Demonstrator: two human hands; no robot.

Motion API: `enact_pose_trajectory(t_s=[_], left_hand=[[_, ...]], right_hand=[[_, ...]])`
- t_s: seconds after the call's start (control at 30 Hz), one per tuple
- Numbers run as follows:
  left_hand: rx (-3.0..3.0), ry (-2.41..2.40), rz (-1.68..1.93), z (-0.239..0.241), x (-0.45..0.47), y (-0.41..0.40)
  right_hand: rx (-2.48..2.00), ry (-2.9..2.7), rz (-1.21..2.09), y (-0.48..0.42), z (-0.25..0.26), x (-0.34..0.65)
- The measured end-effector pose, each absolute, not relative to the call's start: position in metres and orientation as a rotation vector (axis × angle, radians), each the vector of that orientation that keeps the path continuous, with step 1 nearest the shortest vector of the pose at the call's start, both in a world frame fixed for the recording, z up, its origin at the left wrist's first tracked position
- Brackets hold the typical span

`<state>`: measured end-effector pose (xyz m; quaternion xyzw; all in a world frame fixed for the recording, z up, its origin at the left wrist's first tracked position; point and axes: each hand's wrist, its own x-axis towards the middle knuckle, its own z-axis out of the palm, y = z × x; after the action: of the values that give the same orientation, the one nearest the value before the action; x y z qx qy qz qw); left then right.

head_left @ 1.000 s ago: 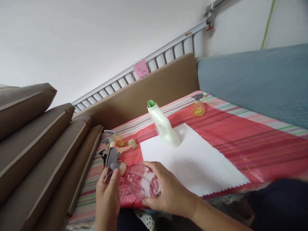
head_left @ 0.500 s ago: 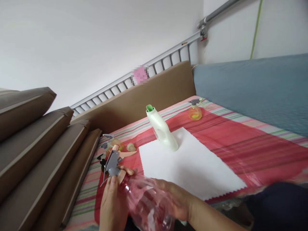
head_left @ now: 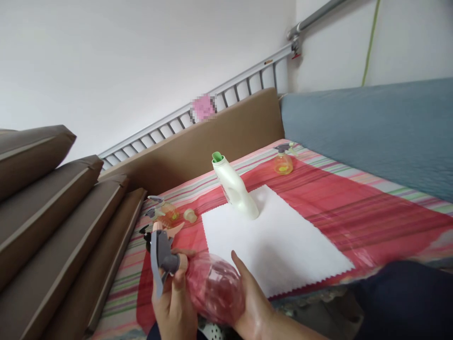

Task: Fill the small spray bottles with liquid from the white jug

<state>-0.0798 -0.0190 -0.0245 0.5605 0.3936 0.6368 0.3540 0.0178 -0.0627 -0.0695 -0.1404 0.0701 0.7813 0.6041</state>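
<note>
A striped cloth (head_left: 122, 285) covers the broad surface, and a translucent red sheet (head_left: 339, 203) lies over most of it, the stripes showing through. On the sheet lies a white mat (head_left: 290, 250) with a zigzag edge; a pale green-white bottle (head_left: 236, 191) with a green spout (head_left: 217, 157) stands near its far edge.

In front of the surface's near edge, left of the mat, the hands carry a transparent pinkish spray bottle (head_left: 212, 290), tilted, its grey trigger head pointing left. The left hand (head_left: 175, 302) has its fingers wrapped around the neck, just below the head. The right hand (head_left: 253, 302) cups the rounded bottom end, one digit raised beside the body; its other fingers are mostly hidden.

Beyond the left hand, small spray bottles (head_left: 171, 212) cluster beside a beige cap (head_left: 190, 216) and a black pump top (head_left: 145, 233). A yellowish spray bottle (head_left: 283, 165) stands alone towards the far right corner.

Brown cushions (head_left: 53, 231) are stacked at a slant along the left, a brown panel (head_left: 208, 137) closes the back, and blue-grey upholstery (head_left: 368, 134) the right. Behind the panel, a radiator (head_left: 235, 94) with a red-handled valve (head_left: 296, 52) runs along the white wall (head_left: 106, 56).
</note>
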Motion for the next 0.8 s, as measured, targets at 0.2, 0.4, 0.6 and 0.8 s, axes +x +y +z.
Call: enact_pose_trajectory(t_s=[0.2,0.4,0.6,0.8], left_hand=[[1.478,1.007,1.776,-0.009,-0.080,-0.023],[1.430,0.971,1.802,0.001,-0.084,-0.017],[1.396,1.108,1.685,-0.004,-0.089,-0.011],[1.386,1.089,1.612,-0.003,-0.083,-0.009]], right_hand=[[-0.152,-0.214,1.665,-0.072,-0.066,0.026],[-0.189,-0.398,1.658,-0.078,-0.070,0.035],[-0.213,-0.445,1.736,-0.078,-0.078,0.030],[-0.429,-0.439,1.783,-0.075,-0.076,0.032]])
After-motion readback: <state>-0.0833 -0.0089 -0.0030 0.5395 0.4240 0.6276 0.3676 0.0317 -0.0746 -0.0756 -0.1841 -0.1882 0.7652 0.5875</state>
